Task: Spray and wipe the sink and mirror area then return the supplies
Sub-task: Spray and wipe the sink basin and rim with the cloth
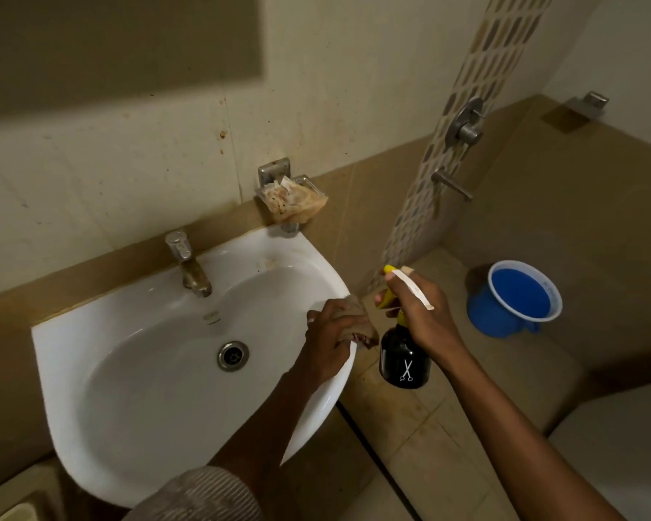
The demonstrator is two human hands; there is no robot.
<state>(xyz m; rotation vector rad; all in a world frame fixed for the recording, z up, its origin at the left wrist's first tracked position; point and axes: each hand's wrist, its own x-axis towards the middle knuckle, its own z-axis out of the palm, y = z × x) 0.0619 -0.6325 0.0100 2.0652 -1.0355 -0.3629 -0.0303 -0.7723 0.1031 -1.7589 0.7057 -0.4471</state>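
Observation:
A white wall-mounted sink (136, 355) fills the lower left, with a steel drain (233, 356) in its bowl and a worn tap (188, 265) at the back. My left hand (329, 342) presses a brownish cloth (359, 323) against the sink's right rim. Just right of the rim, my right hand (423, 314) holds a black spray bottle (404, 357) with a yellow-and-white trigger head, hanging above the floor. The mirror's lower corner (121, 43) shows dark at the top left.
A metal soap dish (292, 189) with a crumpled wrapper hangs on the wall behind the sink. A blue bucket (513, 298) stands on the tiled floor at the right. Shower valves (465, 126) are mounted on the mosaic strip. A white toilet edge (624, 445) sits at the lower right.

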